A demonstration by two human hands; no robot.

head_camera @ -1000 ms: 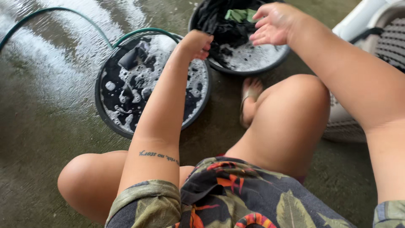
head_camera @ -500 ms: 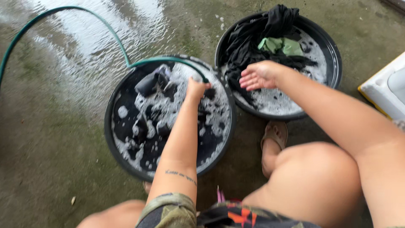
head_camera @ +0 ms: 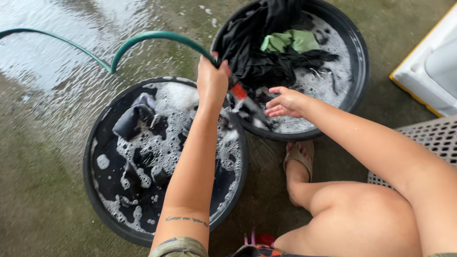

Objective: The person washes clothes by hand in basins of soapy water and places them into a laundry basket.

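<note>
My left hand point(head_camera: 212, 78) grips the end of a green garden hose point(head_camera: 152, 37), lifted above the gap between two black basins. Water streams from its red-tipped nozzle point(head_camera: 239, 92) toward my right hand point(head_camera: 285, 103), which is open with fingers spread over the near rim of the far basin point(head_camera: 358, 71). That basin holds black clothes point(head_camera: 257, 52), a green cloth point(head_camera: 288, 41) and suds. The near basin point(head_camera: 95, 190) holds foamy water and dark soaked clothes point(head_camera: 135, 119).
The concrete floor point(head_camera: 43, 157) is wet, with water pooling at the top left. A white and yellow appliance point(head_camera: 428, 66) stands at the right edge, a perforated plastic surface point(head_camera: 428, 138) below it. My sandalled foot point(head_camera: 297, 162) rests between the basins and my knee.
My left hand has lifted the hose out of the near basin and swung its nozzle toward the far basin. My right hand stays open, now under the stream. The view shifted.
</note>
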